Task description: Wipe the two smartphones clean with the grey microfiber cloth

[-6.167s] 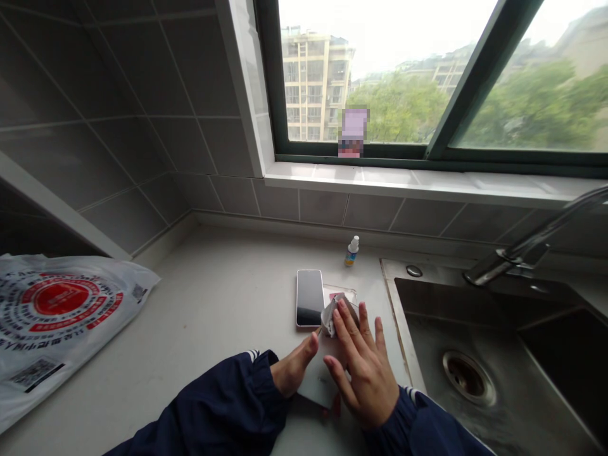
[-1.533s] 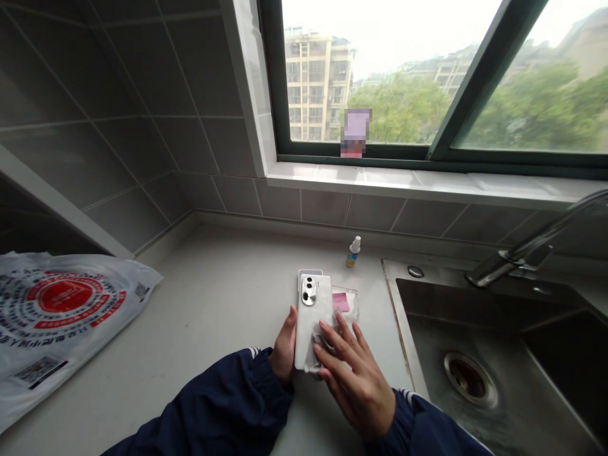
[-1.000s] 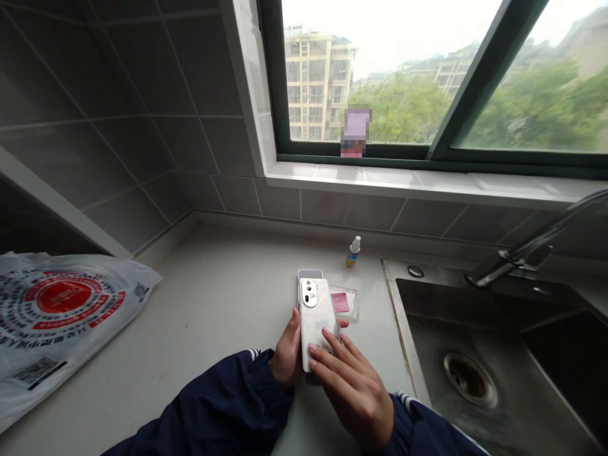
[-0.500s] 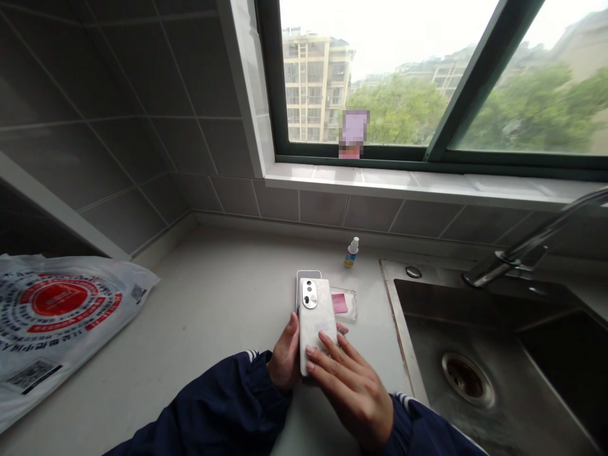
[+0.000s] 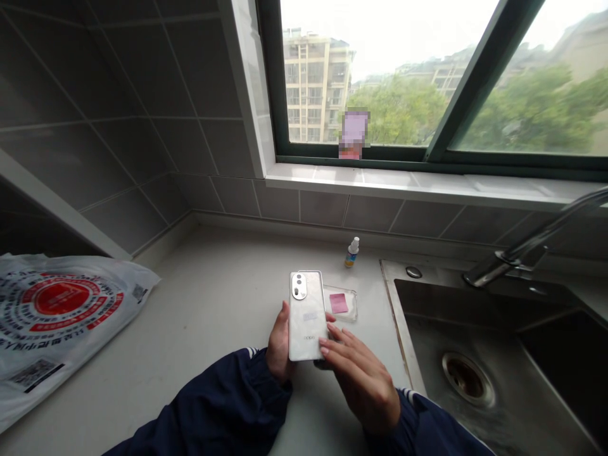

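My left hand [image 5: 278, 342] holds a white phone [image 5: 306, 316] upright above the counter, its back and camera block facing me. The thumb lies on the phone's left edge and the fingertips wrap round its right edge. My right hand [image 5: 361, 377] has its fingers pressed together on the phone's lower right corner. Whether a wipe is under those fingers is hidden. A clear phone case [image 5: 342, 303] with a pink sticker lies on the counter just right of the phone.
A small spray bottle [image 5: 351, 252] stands near the back wall. A steel sink [image 5: 475, 367] with a faucet [image 5: 522, 253] fills the right side. A printed plastic bag [image 5: 57, 316] lies at the far left. The grey counter [image 5: 223, 304] runs between them.
The white phone has shifted a little left and turned squarer to me. My right hand has slid off its back down to the lower right corner, and the wipe no longer shows.
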Demonstrator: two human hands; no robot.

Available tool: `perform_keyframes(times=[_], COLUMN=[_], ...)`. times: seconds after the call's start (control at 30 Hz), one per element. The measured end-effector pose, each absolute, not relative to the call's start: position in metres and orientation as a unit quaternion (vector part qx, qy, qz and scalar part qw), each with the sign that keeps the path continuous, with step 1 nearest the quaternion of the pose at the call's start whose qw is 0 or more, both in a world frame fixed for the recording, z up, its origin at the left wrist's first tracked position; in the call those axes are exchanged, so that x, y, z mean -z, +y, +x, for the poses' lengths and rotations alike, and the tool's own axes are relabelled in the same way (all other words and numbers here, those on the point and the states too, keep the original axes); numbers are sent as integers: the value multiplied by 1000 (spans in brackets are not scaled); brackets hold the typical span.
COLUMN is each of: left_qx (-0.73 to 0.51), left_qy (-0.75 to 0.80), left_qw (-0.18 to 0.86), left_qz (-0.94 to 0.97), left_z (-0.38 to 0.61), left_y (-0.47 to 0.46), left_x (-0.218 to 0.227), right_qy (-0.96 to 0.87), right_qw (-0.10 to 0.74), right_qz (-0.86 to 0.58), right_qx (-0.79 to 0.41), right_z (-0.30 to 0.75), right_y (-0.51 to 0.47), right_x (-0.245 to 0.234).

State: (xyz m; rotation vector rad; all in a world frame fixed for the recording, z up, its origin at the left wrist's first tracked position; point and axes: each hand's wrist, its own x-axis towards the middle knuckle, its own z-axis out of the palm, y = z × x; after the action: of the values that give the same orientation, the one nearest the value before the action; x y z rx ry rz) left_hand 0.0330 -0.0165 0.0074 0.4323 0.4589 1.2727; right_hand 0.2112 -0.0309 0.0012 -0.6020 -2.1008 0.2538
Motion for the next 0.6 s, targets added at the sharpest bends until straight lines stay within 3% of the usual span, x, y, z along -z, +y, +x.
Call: perform_keyframes(times=[0.13, 0.27, 0.43, 0.6], left_qx=[-508, -447, -426, -428], left_qy=[185, 198, 249, 268], left_qw=[805, 836, 838, 792], left_qz=[244, 247, 234, 344], left_z=[32, 32, 29, 30], left_y=[-17, -23, -28, -27], left_x=[-1, 10, 18, 17], right_qy=[-758, -696, -708, -719], right_qw=[523, 501, 473, 461], right_qz=[-325, -396, -418, -408], right_qx=[-216, -327, -317, -323], right_z=[211, 209, 205, 205], right_y=[-33, -36, -40, -39], right_x=[-1, 3, 4, 2])
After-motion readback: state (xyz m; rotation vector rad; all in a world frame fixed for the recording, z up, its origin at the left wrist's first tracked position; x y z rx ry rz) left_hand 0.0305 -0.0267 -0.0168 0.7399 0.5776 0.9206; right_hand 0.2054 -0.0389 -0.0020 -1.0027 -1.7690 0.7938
